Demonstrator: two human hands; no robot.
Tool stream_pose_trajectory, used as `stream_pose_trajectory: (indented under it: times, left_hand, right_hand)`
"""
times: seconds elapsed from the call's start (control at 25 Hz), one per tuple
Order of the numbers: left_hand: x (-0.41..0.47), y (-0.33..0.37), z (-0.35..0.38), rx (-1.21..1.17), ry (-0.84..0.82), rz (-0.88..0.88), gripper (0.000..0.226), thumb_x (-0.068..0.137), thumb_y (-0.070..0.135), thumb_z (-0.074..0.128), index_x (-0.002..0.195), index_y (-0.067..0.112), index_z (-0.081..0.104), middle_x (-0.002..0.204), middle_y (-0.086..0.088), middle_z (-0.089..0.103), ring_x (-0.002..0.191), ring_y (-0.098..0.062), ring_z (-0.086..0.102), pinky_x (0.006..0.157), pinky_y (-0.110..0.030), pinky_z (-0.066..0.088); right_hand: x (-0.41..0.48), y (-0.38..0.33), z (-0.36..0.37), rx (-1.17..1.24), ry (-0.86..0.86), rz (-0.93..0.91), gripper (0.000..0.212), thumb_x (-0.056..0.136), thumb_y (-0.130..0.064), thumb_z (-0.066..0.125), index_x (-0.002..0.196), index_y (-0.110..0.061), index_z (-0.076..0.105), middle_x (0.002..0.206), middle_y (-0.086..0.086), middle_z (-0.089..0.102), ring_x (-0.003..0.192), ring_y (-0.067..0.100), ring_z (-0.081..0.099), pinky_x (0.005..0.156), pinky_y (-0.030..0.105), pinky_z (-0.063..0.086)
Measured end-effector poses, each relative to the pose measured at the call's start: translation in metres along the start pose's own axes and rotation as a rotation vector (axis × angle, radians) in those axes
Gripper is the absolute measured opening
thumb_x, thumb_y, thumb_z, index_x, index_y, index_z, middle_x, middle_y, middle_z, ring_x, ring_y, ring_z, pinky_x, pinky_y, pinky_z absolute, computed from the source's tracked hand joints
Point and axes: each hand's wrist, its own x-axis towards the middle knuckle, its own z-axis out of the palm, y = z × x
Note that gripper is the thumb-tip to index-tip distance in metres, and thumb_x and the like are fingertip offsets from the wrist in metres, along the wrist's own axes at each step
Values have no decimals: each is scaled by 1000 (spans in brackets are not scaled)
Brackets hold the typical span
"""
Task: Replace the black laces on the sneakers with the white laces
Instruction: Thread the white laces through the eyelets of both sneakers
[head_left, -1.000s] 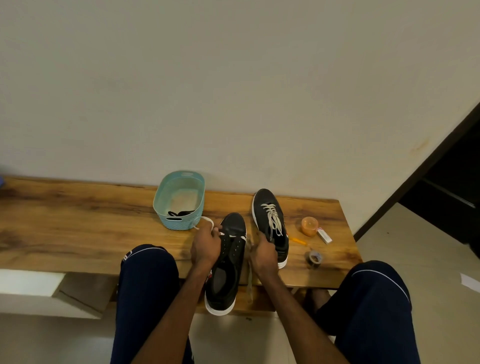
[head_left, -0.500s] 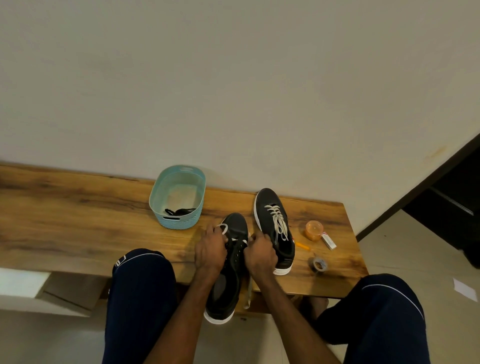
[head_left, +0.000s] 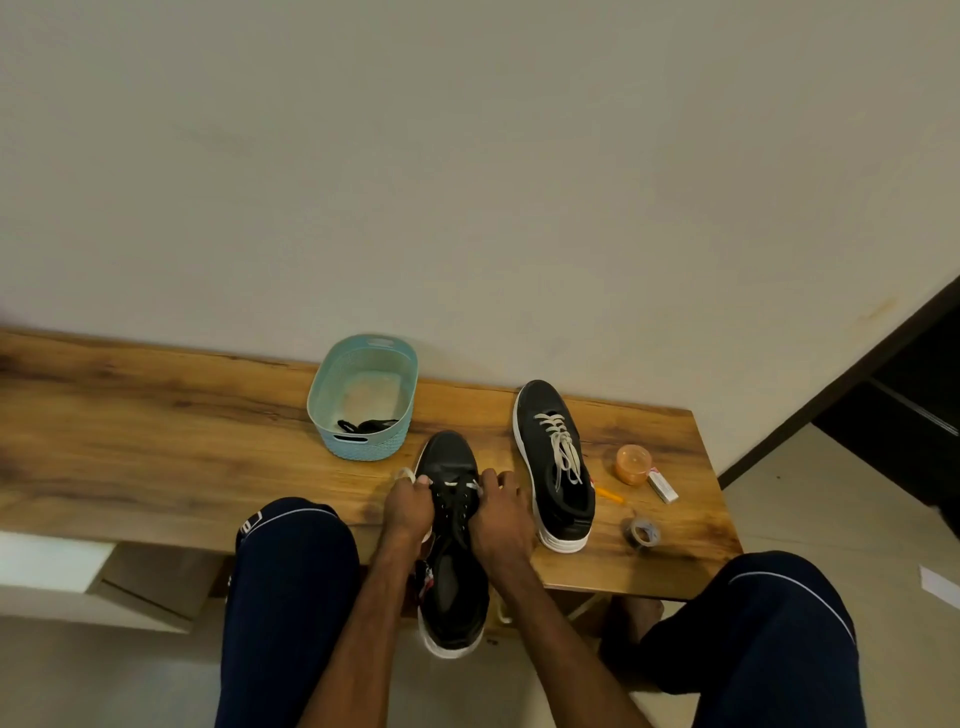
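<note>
Head view: far sneaker (head_left: 563, 499) sits fully white-laced on the bench (head_left: 156, 441); black laces (head_left: 366, 426) lie in the basket (head_left: 332, 384); near sneaker (head_left: 452, 577), at the bench edge, shows one toe-end row of white lace (head_left: 457, 485), left hand (head_left: 408, 506) and right hand (head_left: 501, 514) each pinching an end; upper eyelets remain.

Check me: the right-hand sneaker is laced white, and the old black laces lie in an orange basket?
Not orange: the head view shows the black laces in a pale blue basket. The right-hand sneaker is indeed laced white.
</note>
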Motion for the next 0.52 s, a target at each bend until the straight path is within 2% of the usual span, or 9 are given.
stream_pose_trajectory:
  times: [0.04, 0.12, 0.24, 0.32, 0.36, 0.44, 0.52]
  left_hand:
    - [1, -2, 0, -76, -21, -45, 31, 104, 23, 42, 112, -1, 59, 117, -22, 65, 104, -33, 62, 96, -48, 51]
    - [-14, 10, -7, -148, -88, -78, 29, 105, 20, 41, 107, 1, 63, 116, -22, 67, 100, -29, 63, 93, -41, 52]
    - [-34, 28, -16, -200, -203, -79, 38, 108, 17, 35, 125, -6, 60, 111, -30, 66, 85, -22, 64, 70, -29, 55]
    - [-40, 35, -18, -201, -210, -52, 39, 108, 19, 34, 124, -5, 60, 89, -35, 65, 65, -15, 55, 53, -19, 49]
    - [-41, 36, -20, -163, -156, 2, 39, 108, 22, 34, 120, -3, 61, 85, -33, 65, 67, -16, 55, 58, -21, 52]
    - [-45, 40, -27, 165, 99, 194, 40, 106, 32, 34, 109, 4, 62, 91, -17, 67, 80, -19, 59, 74, -35, 54]
    - [-55, 49, -43, 514, 349, 396, 40, 105, 36, 35, 105, 7, 62, 98, -9, 61, 81, -16, 56, 68, -33, 49]
  right_hand:
    - [0, -1, 1, 12, 7, 6, 31, 99, -26, 47, 130, -21, 46, 135, 6, 45, 121, 28, 48, 88, 41, 48]
    - [-1, -1, 4, 33, 45, -2, 29, 101, -25, 45, 130, -20, 46, 137, 6, 45, 119, 27, 49, 88, 40, 47]
    - [0, -2, 5, 112, 65, 14, 29, 102, -28, 42, 130, -21, 47, 134, 6, 49, 116, 26, 53, 87, 39, 46]
    - [5, 0, 2, 162, 93, 45, 29, 101, -27, 45, 128, -19, 49, 131, 6, 52, 115, 26, 55, 87, 39, 48]
    - [8, 0, -1, 160, 124, 43, 28, 100, -26, 47, 127, -19, 50, 129, 5, 53, 115, 25, 55, 89, 38, 49]
    - [15, 1, -14, 222, 222, 45, 21, 100, -25, 49, 120, -18, 54, 118, 1, 58, 108, 21, 56, 87, 36, 50]
    - [22, -5, -39, 444, 318, 32, 12, 103, -27, 47, 106, -19, 56, 97, -3, 63, 90, 15, 61, 75, 33, 51]
